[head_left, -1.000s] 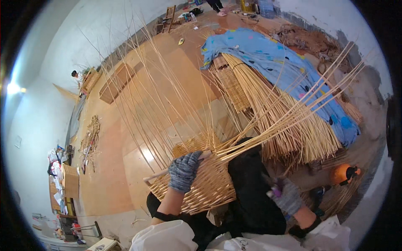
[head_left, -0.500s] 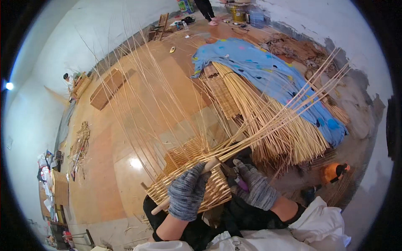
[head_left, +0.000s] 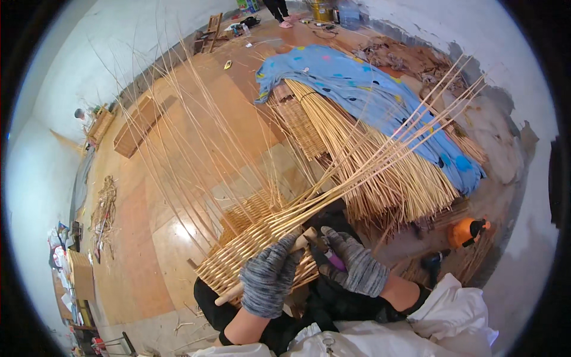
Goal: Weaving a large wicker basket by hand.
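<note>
A partly woven wicker basket (head_left: 235,257) lies over my lap, its long uncut rods fanning up to the left and right. My left hand (head_left: 265,281), in a grey knit glove, is closed round a thick wooden stick (head_left: 230,295) along the basket's near edge. The same hand presses against the weave. My right hand (head_left: 360,269), gloved alike, grips a hand tool with a purple handle (head_left: 335,260) and dark jaws, probably cutters. Its jaws are close to the stick's right end; whether they touch it I cannot tell. Fingers partly hide the tool.
A big bundle of wicker rods (head_left: 380,172) under a blue cloth (head_left: 351,83) lies ahead right. To the right stand an orange spray bottle (head_left: 467,232) and a dark drill-like tool (head_left: 434,263). A long woven basket (head_left: 135,128) and two other people are farther off.
The view has shifted slightly, so the surroundings sit farther left and higher. Both hands keep their holds, and the right hand with its tool has moved little against the stick's end.
</note>
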A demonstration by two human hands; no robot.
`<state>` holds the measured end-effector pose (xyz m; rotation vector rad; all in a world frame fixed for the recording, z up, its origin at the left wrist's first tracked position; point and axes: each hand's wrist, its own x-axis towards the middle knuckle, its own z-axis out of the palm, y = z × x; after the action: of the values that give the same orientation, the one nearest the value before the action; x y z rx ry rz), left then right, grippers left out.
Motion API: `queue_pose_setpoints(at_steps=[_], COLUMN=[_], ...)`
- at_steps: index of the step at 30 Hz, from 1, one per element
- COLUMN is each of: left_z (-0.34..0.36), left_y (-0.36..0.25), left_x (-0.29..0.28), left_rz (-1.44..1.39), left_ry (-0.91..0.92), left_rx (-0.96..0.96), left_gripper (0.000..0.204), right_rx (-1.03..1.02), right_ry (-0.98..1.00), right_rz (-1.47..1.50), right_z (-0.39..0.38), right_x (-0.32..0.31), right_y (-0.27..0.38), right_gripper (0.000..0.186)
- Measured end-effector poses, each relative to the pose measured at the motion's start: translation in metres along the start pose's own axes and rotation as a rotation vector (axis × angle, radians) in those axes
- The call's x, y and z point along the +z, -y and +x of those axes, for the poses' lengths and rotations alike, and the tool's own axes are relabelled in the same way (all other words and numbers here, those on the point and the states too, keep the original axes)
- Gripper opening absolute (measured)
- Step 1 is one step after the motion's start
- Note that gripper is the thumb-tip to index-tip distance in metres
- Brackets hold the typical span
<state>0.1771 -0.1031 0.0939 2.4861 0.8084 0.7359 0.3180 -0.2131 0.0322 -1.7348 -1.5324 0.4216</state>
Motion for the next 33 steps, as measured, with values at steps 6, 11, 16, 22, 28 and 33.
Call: queue_pose_setpoints(at_steps=[6,11,16,22,28,33], left_z=[-0.007,-0.018,-0.023,-0.032,-0.057,-0.032], left_y=[0.003,0.014,0.049,0.061,0.068,0.034], left_x=[0.009,0.000,-0.011,0.003,0.027,0.003], left_rz=[0.086,0.170,-0.743,-1.605,-0.395,0.051], left_ry=[0.042,0.233,0.778,1.210,0.504,0.595], left_rx=[0.045,-0.016,-0.548,-0.905,-0.092,-0.317], left_gripper=[0.028,0.033,0.036,0.034,0.029,0.028], right_rx=[0.102,0.241,0.135,0.120,0.075,0.177], right_ry=[0.055,0.029,0.099,0.216,0.259,0.306], right_rz=[0.108,0.138,0.039,0.209,-0.092,-0.108], right_z=[-0.010,-0.011,-0.011,-0.012,0.000,0.003], right_x=[0.010,0.000,-0.005,0.000,0.003,0.005], right_y=[-0.010,-0.010,-0.004,-0.017,-0.011,-0.008], right_gripper=[0.055,0.048,0.047,0.044,0.042,0.042])
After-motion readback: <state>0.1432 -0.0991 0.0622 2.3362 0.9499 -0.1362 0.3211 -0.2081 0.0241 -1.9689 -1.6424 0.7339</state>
